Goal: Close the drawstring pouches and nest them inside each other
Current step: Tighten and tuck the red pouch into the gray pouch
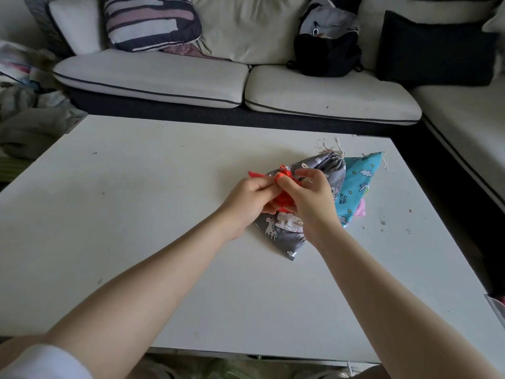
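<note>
**Red pouch being cinched over the pile**

Head view. Both hands meet above a small stack of pouches lying on the white tabletop, right of centre. Left hand and right hand each have fingers curled in a pinching grip on a small red pouch, bunched between them; red cord or gathered fabric shows at its top, by the fingertips. Which hand has cord and which has cloth: cannot tell, too bunched.

Under the hands: a grey pouch with white animal print, its mouth gathered at the far end, pale cords trailing. A small white printed piece peeks out just below the red one. Beside the grey one, touching and partly tucked under it, a blue pouch with clouds and stars; a bit of pink fabric shows at its near edge.

Judgement: closing step on the smallest pouch, nesting not begun for it. Next move likely calls for drawing the cord fully tight, then opening a larger pouch's mouth, which looks cinched now, to take the red one.
</note>
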